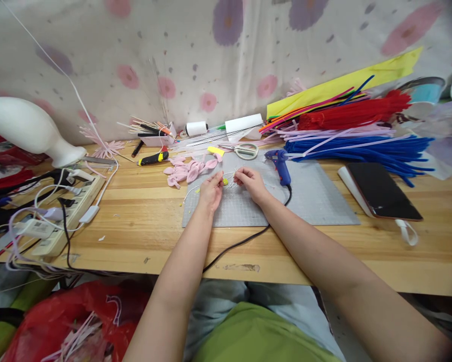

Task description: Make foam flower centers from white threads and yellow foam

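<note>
Over the grey cutting mat (pixel 316 201), both of my hands are pinched close together. My left hand (pixel 212 190) has its fingertips closed on a thin white strand, whose loose end trails left past the mat's edge. Beside those fingertips is a small yellow-green piece (pixel 225 181). My right hand (pixel 249 182) pinches at a bundle of fine white strands (pixel 232 184) between the hands; the exact grip is too small to make out. Just behind my left hand lie several pink fabric petals (pixel 193 170). To the right of my right hand lies a blue glue gun (pixel 280 166).
Scissors (pixel 246 151) and a yellow-black utility knife (pixel 153 159) lie behind. Blue pipe cleaners (pixel 361 151) and red ones (pixel 354 115) are stacked right, near a phone (pixel 386 191). A power strip (pixel 71 216) with cables stands left. The glue gun's cord (pixel 237 245) crosses the table front.
</note>
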Action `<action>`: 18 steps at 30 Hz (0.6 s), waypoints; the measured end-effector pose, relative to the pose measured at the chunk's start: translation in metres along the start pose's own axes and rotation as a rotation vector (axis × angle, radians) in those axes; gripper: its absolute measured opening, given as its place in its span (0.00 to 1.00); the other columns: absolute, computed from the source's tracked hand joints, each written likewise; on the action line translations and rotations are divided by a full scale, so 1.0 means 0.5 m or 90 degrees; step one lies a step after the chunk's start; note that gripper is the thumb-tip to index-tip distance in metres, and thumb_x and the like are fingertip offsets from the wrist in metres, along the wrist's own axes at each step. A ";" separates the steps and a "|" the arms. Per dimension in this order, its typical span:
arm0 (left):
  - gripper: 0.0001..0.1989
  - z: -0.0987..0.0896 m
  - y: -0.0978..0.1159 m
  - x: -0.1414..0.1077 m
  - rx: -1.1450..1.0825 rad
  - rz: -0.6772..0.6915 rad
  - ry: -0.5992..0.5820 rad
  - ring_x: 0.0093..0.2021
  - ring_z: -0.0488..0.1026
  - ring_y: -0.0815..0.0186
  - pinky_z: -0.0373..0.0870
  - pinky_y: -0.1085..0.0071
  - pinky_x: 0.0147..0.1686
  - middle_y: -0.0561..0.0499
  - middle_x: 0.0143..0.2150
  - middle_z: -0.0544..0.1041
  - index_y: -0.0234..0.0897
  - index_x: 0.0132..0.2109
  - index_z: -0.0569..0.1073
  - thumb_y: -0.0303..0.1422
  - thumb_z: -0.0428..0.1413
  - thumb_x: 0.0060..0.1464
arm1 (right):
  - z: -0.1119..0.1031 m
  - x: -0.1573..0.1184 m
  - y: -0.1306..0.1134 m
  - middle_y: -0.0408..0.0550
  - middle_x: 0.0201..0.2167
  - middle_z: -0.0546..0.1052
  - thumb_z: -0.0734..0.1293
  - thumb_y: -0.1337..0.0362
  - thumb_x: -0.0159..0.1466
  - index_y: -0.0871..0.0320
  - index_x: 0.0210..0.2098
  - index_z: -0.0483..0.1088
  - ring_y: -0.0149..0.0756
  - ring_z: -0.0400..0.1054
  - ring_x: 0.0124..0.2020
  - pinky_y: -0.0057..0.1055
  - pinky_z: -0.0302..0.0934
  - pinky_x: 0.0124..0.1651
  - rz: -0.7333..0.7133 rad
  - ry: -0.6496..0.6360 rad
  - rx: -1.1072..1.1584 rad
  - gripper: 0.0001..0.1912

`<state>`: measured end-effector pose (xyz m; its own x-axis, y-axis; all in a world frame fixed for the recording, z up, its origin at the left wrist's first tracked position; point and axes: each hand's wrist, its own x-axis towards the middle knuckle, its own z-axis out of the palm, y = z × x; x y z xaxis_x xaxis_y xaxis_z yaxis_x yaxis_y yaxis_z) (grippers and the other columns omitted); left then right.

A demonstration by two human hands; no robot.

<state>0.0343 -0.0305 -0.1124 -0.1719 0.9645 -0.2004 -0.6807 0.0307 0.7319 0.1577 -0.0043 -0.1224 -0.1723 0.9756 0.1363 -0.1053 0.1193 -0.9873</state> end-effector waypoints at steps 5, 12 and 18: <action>0.03 -0.003 0.000 0.003 0.011 -0.009 0.011 0.26 0.65 0.78 0.61 0.77 0.32 0.53 0.27 0.74 0.32 0.28 0.75 0.22 0.58 0.46 | -0.001 -0.002 -0.002 0.41 0.19 0.68 0.63 0.56 0.50 0.56 0.20 0.63 0.26 0.58 0.22 0.27 0.54 0.28 0.000 -0.006 -0.020 0.10; 0.02 -0.002 -0.010 0.005 0.029 -0.012 -0.004 0.31 0.68 0.75 0.62 0.77 0.36 0.52 0.28 0.74 0.32 0.29 0.76 0.24 0.58 0.47 | 0.008 -0.008 -0.001 0.41 0.24 0.68 0.64 0.52 0.52 0.57 0.25 0.65 0.27 0.58 0.25 0.26 0.54 0.30 -0.036 -0.071 -0.088 0.13; 0.01 -0.002 -0.012 0.003 0.018 -0.013 -0.033 0.33 0.70 0.74 0.63 0.74 0.42 0.51 0.29 0.76 0.31 0.29 0.76 0.24 0.59 0.45 | 0.026 -0.018 -0.002 0.42 0.25 0.69 0.64 0.54 0.53 0.58 0.24 0.66 0.29 0.60 0.28 0.28 0.54 0.33 -0.075 -0.113 -0.137 0.12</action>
<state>0.0374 -0.0293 -0.1177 -0.1214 0.9758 -0.1819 -0.6629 0.0567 0.7466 0.1467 -0.0154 -0.1218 -0.3411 0.9077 0.2445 0.0720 0.2845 -0.9560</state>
